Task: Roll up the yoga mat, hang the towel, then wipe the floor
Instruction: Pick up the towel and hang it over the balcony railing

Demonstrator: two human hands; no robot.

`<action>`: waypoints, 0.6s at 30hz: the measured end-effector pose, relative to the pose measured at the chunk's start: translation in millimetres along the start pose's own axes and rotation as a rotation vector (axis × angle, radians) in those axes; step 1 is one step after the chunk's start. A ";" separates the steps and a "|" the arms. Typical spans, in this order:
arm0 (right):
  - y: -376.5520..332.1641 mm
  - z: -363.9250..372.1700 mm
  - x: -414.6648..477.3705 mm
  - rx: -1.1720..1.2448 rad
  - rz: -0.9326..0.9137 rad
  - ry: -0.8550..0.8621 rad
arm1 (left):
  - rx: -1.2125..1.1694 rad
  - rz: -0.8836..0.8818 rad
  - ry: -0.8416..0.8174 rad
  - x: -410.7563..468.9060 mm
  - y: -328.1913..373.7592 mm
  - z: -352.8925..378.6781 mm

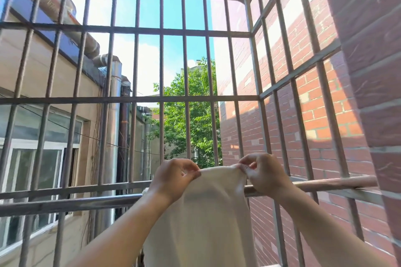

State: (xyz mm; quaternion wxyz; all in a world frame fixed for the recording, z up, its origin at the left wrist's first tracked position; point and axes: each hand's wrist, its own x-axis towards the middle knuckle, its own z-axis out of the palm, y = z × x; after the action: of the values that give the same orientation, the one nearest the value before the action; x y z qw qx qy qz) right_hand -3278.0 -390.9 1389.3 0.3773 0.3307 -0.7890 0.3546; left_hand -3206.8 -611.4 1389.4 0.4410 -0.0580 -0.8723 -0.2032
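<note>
On the towel-hanging step: my left hand (pixel 173 174) and right hand (pixel 263 174) pinch the towel (pixel 208 212) corners (cream one); next, drape it over the rail (pixel 325 184).

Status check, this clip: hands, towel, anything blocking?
Left hand, right hand both pinching towel at its top edge. Towel hangs in front of rail, top above it. No obstruction seen.

Plain cream towel (pixel 208 212); brown window bars (pixel 161 71); red brick wall (pixel 314 110); blue sky (pixel 173 13).
</note>
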 end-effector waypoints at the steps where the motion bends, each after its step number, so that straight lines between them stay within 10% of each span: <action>1: 1.7 -0.1 2.8 -0.013 0.018 -0.006 | 0.010 -0.014 -0.031 1.2 -0.7 -0.5; 18: -16.2 6.2 -28.5 -0.104 -0.134 -0.138 | 0.131 0.016 -0.014 -45.9 -32.9 -38.4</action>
State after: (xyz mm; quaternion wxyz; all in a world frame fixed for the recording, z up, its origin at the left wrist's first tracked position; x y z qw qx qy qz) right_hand -3253.4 -397.3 1367.8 0.3614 0.3862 -0.8067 0.2636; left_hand -3159.6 -653.4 1363.3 0.4395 -0.0376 -0.8862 -0.1418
